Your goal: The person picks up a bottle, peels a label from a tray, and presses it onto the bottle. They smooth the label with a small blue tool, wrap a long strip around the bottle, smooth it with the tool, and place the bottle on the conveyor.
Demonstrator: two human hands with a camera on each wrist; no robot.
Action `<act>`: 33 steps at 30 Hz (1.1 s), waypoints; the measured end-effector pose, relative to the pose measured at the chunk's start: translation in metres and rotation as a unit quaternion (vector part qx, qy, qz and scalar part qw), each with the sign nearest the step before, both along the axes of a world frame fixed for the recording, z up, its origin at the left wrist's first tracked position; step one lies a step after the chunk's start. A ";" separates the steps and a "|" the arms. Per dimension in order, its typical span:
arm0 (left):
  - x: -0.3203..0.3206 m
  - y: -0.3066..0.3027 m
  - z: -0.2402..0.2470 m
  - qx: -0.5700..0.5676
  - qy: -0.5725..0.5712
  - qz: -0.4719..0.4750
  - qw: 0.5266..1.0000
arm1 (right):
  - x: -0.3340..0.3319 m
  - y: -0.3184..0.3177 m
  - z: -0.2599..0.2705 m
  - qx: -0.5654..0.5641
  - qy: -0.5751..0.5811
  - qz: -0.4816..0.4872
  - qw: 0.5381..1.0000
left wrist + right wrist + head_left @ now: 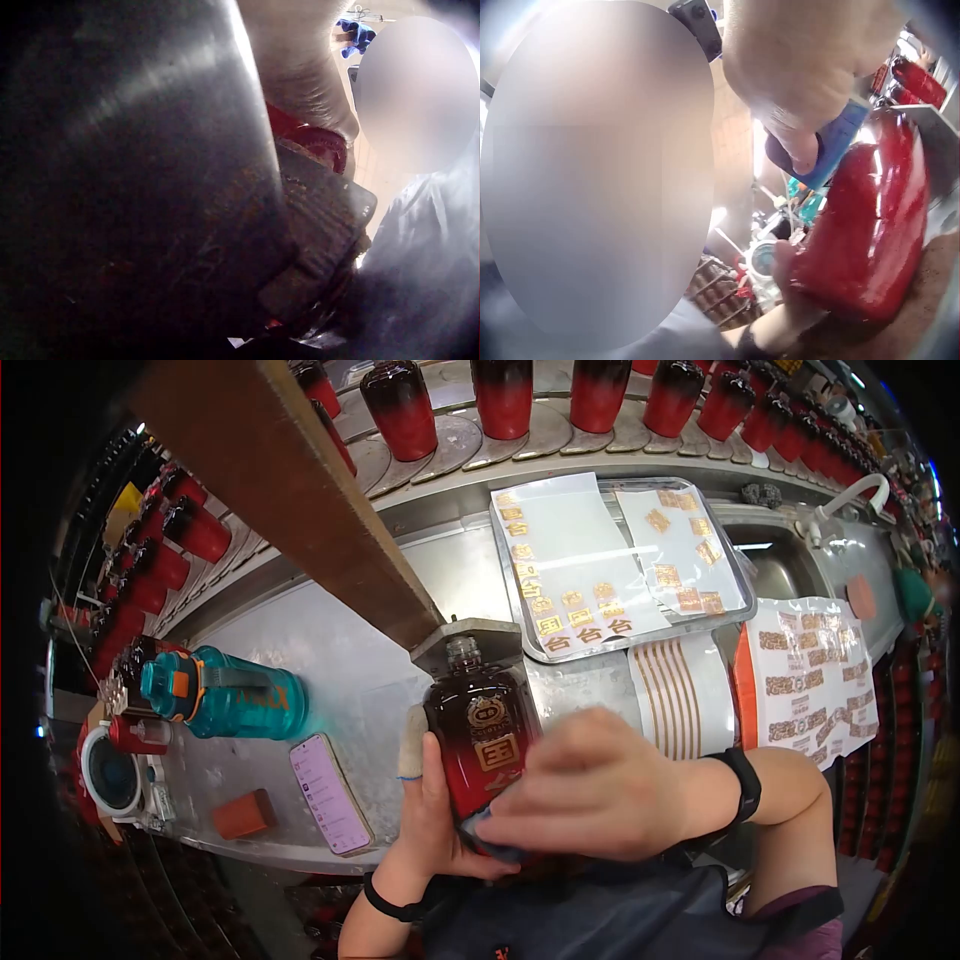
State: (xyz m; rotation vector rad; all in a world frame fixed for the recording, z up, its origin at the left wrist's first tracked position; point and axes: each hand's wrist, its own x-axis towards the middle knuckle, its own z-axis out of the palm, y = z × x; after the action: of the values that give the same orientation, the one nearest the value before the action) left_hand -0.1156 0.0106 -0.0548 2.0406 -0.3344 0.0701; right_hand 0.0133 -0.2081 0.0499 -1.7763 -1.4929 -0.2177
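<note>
A red-and-black glass bottle [478, 732] with a gold emblem and gold characters lies with its neck against a metal bracket [466, 644]. My left hand [430, 845] holds it by its side and lower end; one finger wears a beige cloth finger cover [412, 745]. My right hand [590, 790], blurred, is over the bottle's lower front. It pinches a flat blue scraper [844, 142], its edge close to the red glass in the right wrist view. In the left wrist view, dark metal hides most of the bottle, leaving a red sliver [304, 135] beside my palm.
A brown beam [300, 510] runs to the bracket. Right of it are a tray [742, 595] of gold stickers, a striped sheet [680, 695] and a sticker sheet [810, 680]. Leftward lie a phone [330, 795], teal water bottle [245, 695] and reddish block [243, 814]. Bottles line a conveyor [450, 445].
</note>
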 end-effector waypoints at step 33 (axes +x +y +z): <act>0.014 -0.005 0.025 0.045 -0.087 0.022 0.995 | 0.018 -0.002 0.019 -0.110 0.175 -0.100 0.973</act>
State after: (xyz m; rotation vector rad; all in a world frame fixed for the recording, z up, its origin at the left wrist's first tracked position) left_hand -0.1019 0.0057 -0.0299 2.1357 -0.4083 0.2655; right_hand 0.0308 -0.2104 0.0693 -2.0202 -1.1214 0.1635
